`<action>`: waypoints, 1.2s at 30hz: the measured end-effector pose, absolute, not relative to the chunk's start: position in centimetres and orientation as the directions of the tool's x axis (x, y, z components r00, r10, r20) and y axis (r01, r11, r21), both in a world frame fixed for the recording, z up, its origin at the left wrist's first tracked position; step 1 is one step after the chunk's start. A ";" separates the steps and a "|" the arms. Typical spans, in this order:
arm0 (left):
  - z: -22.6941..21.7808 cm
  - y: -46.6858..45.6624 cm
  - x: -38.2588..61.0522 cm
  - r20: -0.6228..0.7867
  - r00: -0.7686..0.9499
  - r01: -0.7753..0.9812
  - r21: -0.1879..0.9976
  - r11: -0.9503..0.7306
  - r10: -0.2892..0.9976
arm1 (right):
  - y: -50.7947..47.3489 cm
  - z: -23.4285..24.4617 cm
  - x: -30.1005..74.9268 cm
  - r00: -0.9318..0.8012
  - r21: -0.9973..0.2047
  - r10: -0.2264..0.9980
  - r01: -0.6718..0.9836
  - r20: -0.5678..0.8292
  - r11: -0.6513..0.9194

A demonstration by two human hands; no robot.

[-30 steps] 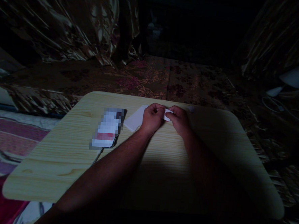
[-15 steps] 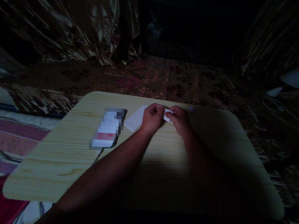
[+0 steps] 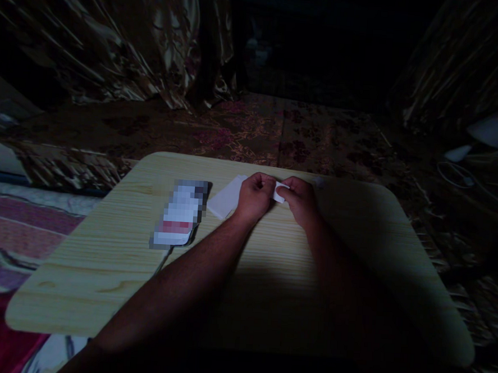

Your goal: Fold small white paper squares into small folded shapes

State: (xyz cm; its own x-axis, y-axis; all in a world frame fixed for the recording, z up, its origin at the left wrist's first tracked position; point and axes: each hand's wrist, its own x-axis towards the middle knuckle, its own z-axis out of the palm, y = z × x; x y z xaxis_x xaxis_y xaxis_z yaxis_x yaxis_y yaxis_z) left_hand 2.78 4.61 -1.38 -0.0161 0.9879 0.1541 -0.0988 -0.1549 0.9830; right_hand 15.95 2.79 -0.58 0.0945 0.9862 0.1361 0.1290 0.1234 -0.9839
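Observation:
A small white piece of paper (image 3: 280, 192) shows between my two hands, over the far middle of the wooden table (image 3: 279, 244). My left hand (image 3: 254, 197) is closed with its thumb and fingers pinching the paper's left side, which is mostly hidden. On the other side my right hand (image 3: 301, 200) pinches the paper, thumb lying on top. Just left of my left hand lies a flat white stack of paper (image 3: 226, 197), partly covered by that hand. A phone (image 3: 180, 213) with a blurred-out screen rests further left, a cable (image 3: 162, 261) running from its lower end.
Beyond the table is a flower-patterned cloth surface (image 3: 252, 127) with shiny curtains (image 3: 169, 41) behind it. At the left is striped bedding (image 3: 27, 223). A white lamp-like object (image 3: 497, 127) and a thin white cord (image 3: 456, 174) are at the right. The room is dim.
Both hands keep their pinch and have barely moved. The paper between them sits a few pixels further right, its visible shape slightly different. The phone and paper stack stay put.

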 end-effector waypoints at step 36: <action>-1.4 4.5 2.7 0.150 0.021 -0.084 0.986 -0.148 0.989 | 2.9 -0.9 16.3 0.133 -0.982 0.979 0.129 0.154 0.137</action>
State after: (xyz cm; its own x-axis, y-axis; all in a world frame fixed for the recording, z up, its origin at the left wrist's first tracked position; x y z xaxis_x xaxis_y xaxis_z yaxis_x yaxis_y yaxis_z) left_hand 2.71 4.54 -1.42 0.0206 0.9885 0.1497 -0.0837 -0.1475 0.9855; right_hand 16.34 2.87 -0.88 0.1325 0.9792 0.1537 0.1294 0.1367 -0.9821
